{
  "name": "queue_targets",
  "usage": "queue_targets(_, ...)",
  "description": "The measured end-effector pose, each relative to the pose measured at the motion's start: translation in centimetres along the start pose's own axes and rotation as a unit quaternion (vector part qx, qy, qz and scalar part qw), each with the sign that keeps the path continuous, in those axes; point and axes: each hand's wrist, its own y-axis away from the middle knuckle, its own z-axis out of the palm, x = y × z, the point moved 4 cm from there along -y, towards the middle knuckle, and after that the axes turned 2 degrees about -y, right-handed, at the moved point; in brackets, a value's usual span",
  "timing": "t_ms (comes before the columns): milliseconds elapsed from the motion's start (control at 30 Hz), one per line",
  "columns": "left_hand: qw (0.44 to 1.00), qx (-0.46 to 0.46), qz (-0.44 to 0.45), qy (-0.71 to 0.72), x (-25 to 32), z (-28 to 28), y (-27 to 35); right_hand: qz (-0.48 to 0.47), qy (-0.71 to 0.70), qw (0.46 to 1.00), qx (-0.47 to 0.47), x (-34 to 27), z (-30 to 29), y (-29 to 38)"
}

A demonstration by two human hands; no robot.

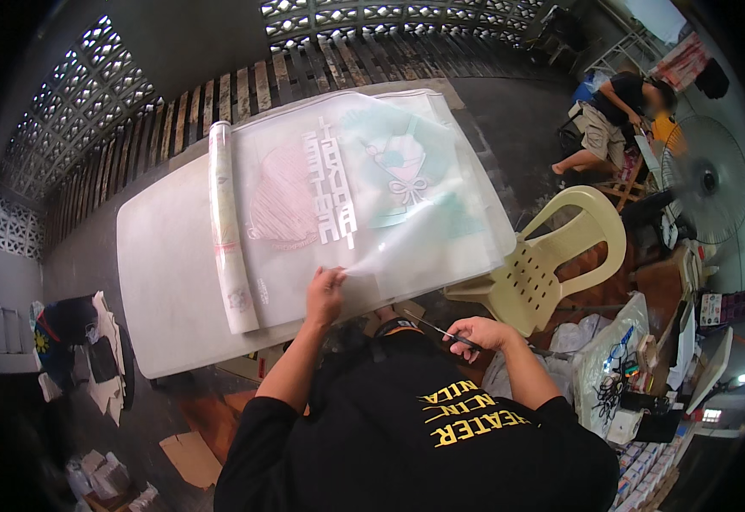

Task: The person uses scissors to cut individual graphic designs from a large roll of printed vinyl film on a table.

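A translucent printed film sheet (375, 246) is spread over a white table (161, 256). It carries a pinkish heart-like figure, white block lettering and a green-tinted drink-like drawing. The sheet's far-left end is wound into a long roll (228, 237) lying across the tabletop. My left hand (325, 296) pinches the film's near edge, which lifts in a glossy fold. Off the table's near side, my right hand (478, 337) grips scissors (452, 334) by the dark handle. Their blades point up and left, apart from the film.
A cream plastic chair (539, 272) stands against the table's right end. Beyond it are a fan (707, 182) and a seated person (615, 121). Wooden slats (270, 80) line the wall behind. Loose cables (612, 384) and a cardboard piece (192, 457) lie around.
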Motion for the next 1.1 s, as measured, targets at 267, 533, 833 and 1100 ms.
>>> queue_targets(267, 0.994, 0.046, -0.002, 0.101, 0.8, -2.5, 0.5, -0.115, -0.154, 0.973, 0.129, -1.5, -1.8, -2.4)
queue_targets(533, 0.993, 0.042, -0.024, 0.109, 1.1, -3.0, 0.7, -0.243, -0.141, 0.875, 0.395, -11.0, -12.9, -6.3)
queue_targets(833, 0.997, -0.021, 0.058, -0.040, -0.2, -1.0, 1.7, -0.417, -0.390, 0.749, 0.336, -19.6, -16.2, -6.9)
queue_targets(1100, 0.973, -0.046, 0.147, -0.172, -0.8, 0.4, 2.6, -0.434, -0.137, 0.811, 0.369, -20.0, -14.9, -4.9)
